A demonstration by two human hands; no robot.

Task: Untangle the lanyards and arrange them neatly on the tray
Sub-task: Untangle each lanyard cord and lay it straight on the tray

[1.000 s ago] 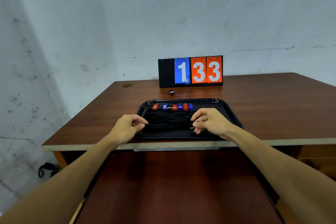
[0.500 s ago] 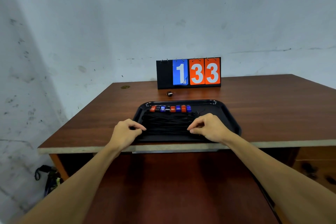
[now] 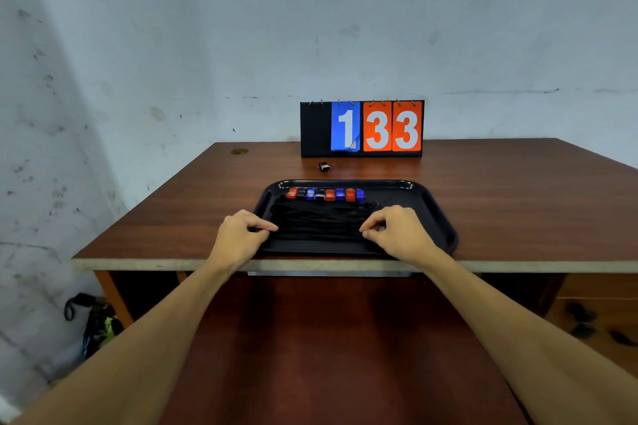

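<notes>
A black tray (image 3: 436, 210) lies near the table's front edge. Several black lanyard cords (image 3: 319, 221) stretch side by side across it, and their red, blue and black clips (image 3: 324, 194) form a row along the far side. My left hand (image 3: 241, 235) sits at the cords' left ends with thumb and fingertips pinched together on them. My right hand (image 3: 397, 231) mirrors it at the right ends, fingers curled and pinching the cords. A loose bit of cord (image 3: 374, 205) lies just beyond my right knuckles.
A flip scoreboard (image 3: 361, 129) reading 133 stands at the back of the wooden table (image 3: 518, 203). A small black clip (image 3: 324, 167) lies on the wood between scoreboard and tray. The wall is close behind. Cables lie on the floor at lower left.
Both hands have dropped lower onto the cords and spread slightly apart, left hand leftward and right hand rightward. The clips and tray have not shifted.
</notes>
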